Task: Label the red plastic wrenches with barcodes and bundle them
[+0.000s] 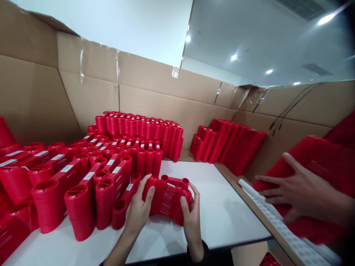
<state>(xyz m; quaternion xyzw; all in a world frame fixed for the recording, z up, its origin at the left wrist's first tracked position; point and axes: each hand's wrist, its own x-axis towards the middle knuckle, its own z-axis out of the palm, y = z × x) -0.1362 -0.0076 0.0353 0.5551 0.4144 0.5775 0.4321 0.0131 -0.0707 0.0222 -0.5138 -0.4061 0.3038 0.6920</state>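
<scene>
A bundle of red plastic parts [168,199], ribbed at its ends, is held between my two hands above the white table. My left hand [141,205] grips its left end, thumb on the near face. At the right end my right hand [190,210] is wrapped round it, with the thumb on the front. Just behind the bundle lies another red part [177,181] with round openings. Close to my left hand stand stacked red parts [104,203] with white labels.
Rows of stacked red parts [152,129] stand before the cardboard wall [155,87]. More red stacks [227,142] lean at the back right. Another person's hand [299,188] holds a large red bundle [310,159] at the right, beyond the table edge [244,199].
</scene>
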